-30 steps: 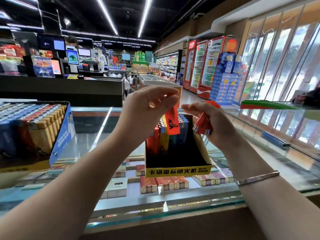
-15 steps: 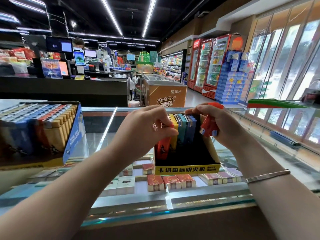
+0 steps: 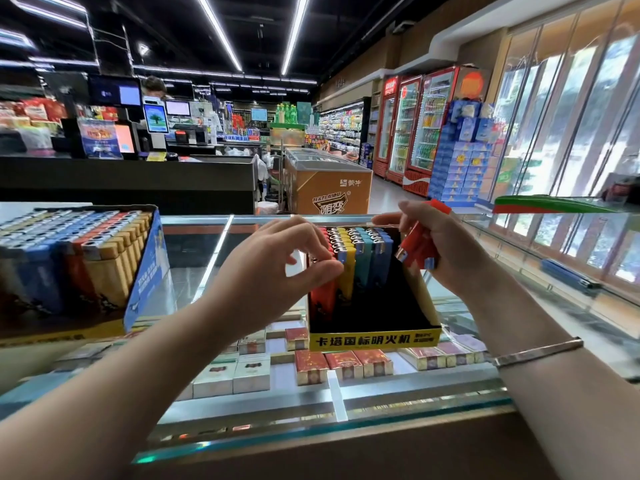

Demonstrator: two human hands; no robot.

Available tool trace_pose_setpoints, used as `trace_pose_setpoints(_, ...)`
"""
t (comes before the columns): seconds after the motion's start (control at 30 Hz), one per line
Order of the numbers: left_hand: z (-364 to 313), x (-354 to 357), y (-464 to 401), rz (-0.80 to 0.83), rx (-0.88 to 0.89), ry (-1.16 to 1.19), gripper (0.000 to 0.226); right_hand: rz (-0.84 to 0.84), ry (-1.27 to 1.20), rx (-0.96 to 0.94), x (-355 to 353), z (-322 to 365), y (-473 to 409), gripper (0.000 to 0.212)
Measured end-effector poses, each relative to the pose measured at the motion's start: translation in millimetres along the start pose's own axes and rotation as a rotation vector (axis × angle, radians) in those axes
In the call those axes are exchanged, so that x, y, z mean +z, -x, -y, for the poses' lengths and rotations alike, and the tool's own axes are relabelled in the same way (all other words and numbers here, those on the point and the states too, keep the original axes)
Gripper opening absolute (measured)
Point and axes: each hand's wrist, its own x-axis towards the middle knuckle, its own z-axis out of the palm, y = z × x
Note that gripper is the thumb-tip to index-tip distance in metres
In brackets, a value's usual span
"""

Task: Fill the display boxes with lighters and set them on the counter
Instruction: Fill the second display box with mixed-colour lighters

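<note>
While right hand (image 3: 446, 251) grips red lighters (image 3: 417, 249), left hand (image 3: 277, 268) hovers half-curled, fingertips (image 3: 323, 252) at lighter tops in yellow display box (image 3: 374, 339); pinch unclear.

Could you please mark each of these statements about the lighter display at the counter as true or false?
1. The right hand holds a bunch of red lighters. True.
2. The yellow-fronted display box is completely full. False: lighters stand only in its far rows; the near part is bare.
3. The left hand is at the top of a red lighter in box. True.
4. The blue-sided display box at the left is empty. False: it is packed with rows of lighters.
5. The yellow-fronted display box stands on a glass counter with cigarette packs beneath. True.
</note>
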Motion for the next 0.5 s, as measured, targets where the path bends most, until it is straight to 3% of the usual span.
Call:
trace_pose_setpoints(0.13,-3,5,1,-0.053,-0.016,-0.009,0.017,-0.054,-0.016,-0.041,1,4,2,0.039)
trace_pose_setpoints(0.3,-13,17,-7,-0.151,0.040,-0.181,0.025,-0.116,-0.073,-0.163,6,7,3,0.048)
trace_pose_setpoints(0.5,-38,38,-22,-0.134,0.010,-0.482,0.051,0.008,-0.009,-0.259,16,11,12,0.057)
